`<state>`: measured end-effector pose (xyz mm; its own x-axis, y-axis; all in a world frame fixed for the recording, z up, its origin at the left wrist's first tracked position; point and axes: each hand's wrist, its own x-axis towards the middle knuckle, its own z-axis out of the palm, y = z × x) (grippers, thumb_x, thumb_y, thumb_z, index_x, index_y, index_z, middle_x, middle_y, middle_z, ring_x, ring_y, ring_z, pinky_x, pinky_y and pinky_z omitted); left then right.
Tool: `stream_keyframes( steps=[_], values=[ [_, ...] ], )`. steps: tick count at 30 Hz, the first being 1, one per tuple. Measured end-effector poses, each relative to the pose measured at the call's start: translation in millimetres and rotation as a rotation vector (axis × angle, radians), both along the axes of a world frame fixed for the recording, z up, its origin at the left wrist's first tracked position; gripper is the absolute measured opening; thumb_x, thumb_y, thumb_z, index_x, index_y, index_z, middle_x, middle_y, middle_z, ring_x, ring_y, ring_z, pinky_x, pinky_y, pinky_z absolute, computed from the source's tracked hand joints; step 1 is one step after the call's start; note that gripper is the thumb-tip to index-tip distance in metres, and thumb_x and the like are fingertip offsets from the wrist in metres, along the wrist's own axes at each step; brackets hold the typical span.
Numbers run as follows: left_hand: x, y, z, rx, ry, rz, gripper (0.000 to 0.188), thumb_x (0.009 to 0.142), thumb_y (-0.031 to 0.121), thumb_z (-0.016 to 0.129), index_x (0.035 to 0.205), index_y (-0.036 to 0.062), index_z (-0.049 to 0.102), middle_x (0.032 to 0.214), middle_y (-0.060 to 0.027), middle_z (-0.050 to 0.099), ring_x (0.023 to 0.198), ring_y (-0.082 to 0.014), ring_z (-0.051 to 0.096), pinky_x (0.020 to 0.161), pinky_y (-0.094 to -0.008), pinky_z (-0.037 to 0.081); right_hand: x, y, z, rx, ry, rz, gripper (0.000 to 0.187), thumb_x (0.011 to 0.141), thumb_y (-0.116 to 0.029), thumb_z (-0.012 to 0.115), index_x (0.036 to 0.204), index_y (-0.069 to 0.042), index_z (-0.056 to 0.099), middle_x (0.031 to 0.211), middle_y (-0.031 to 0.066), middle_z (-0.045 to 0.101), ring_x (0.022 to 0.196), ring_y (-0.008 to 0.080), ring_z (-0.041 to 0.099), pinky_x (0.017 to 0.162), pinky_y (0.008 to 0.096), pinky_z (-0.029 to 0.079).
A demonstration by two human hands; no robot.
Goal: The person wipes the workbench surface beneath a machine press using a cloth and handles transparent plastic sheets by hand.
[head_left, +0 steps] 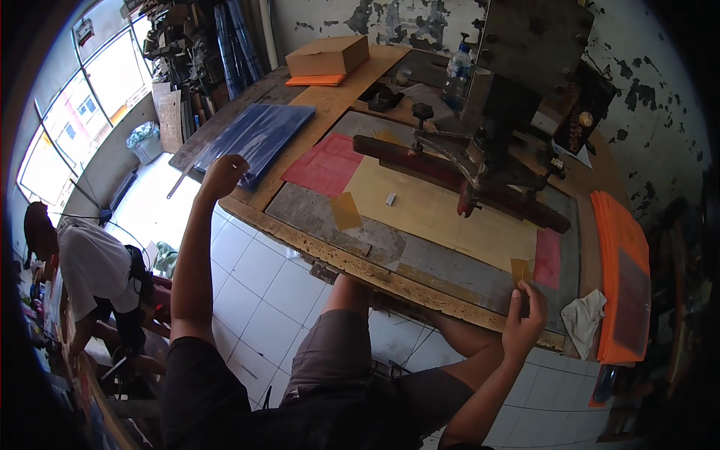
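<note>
Blue, translucent plastic sheets (259, 139) lie in a stack on the left part of the wooden tabletop (259, 201), and the person's left hand (223, 178) is at their near edge, fingers curled inward; whether its grip pinches a sheet or merely rests there cannot be told. The right hand (526, 319) is at the near right of the work area, its thumb and forefinger bent close together at the lower end of an amber tape strip (520, 268); whether that grip closes on the strip cannot be told either. This strip overlaps the near edge of a pale yellow board (427, 210), which lies on a grey metal plate (300, 206) set into the tabletop. A second amber strip (346, 211) lies near the board's left end, beside a large red sheet (322, 163), while a smaller red piece (548, 259) is at the right end. One small whitish block (391, 199) rests on the board. Above the board stretches the dark red bar (409, 163) of a press. Farther right, a crumpled white cloth (583, 319) lies just beside a stack of orange sheets (609, 225). Behind the blue stack, a cardboard box (330, 54) sits on more orange sheets (315, 80).
</note>
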<state>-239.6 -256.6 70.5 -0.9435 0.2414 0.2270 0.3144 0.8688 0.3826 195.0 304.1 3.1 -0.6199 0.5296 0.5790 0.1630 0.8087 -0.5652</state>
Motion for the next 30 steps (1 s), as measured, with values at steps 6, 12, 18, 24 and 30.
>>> stream_keyframes(
  steps=[6, 12, 18, 24, 30],
  values=[
    [-16.9, -13.2, -8.6, 0.078, -0.042, -0.018, 0.027, 0.104, 0.022, 0.07, 0.116, 0.0009, 0.082, 0.101, -0.014, 0.083, 0.091, -0.0246, 0.079, 0.088, -0.0406, 0.061, -1.7, -4.1, 0.8, -0.032, 0.014, -0.012, 0.022, 0.105, -0.015, 0.072, 0.121, -0.001, 0.074, 0.119, 0.0151, 0.076, 0.114, 0.0355, 0.071, 0.104, 0.047, 0.052],
    [-29.6, -23.5, -13.8, 0.213, -0.128, -0.076, 0.032, 0.105, 0.024, 0.068, 0.114, -0.0027, 0.081, 0.099, -0.0146, 0.083, 0.088, -0.0233, 0.078, 0.087, -0.0396, 0.06, 1.5, -0.3, -1.1, -0.02, -0.003, 0.0, 0.026, 0.108, -0.018, 0.07, 0.125, 0.001, 0.074, 0.121, 0.0153, 0.076, 0.115, 0.0316, 0.072, 0.104, 0.0429, 0.053],
    [-34.1, 3.4, 6.8, 0.056, -0.249, -0.095, 0.045, 0.103, 0.041, 0.071, 0.105, -0.0024, 0.082, 0.091, -0.0129, 0.08, 0.082, -0.0206, 0.074, 0.081, -0.0382, 0.058, -0.5, -1.4, 0.9, -0.017, -0.01, -0.006, 0.025, 0.108, -0.017, 0.07, 0.123, 0.002, 0.074, 0.12, 0.0155, 0.076, 0.115, 0.0313, 0.072, 0.104, 0.0424, 0.053],
    [-51.8, 26.8, 26.9, -0.191, -0.419, -0.15, 0.048, 0.095, 0.051, 0.084, 0.094, 0.0035, 0.081, 0.085, -0.008, 0.078, 0.078, -0.0161, 0.073, 0.072, -0.0341, 0.057, -0.9, -2.3, 0.5, -0.034, -0.001, -0.009, 0.023, 0.106, -0.015, 0.071, 0.122, 0.001, 0.074, 0.12, 0.0155, 0.076, 0.115, 0.0329, 0.072, 0.104, 0.0439, 0.053],
    [-63.5, 12.3, 21.7, -0.073, -0.526, -0.221, 0.045, 0.098, 0.05, 0.083, 0.097, 0.0058, 0.081, 0.085, -0.0032, 0.076, 0.08, -0.0137, 0.071, 0.074, -0.0336, 0.057, -0.4, -2.0, -1.1, -0.04, -0.003, -0.017, 0.022, 0.104, -0.014, 0.073, 0.121, 0.0, 0.075, 0.119, 0.0149, 0.076, 0.115, 0.0343, 0.072, 0.104, 0.0457, 0.053]
  ],
)
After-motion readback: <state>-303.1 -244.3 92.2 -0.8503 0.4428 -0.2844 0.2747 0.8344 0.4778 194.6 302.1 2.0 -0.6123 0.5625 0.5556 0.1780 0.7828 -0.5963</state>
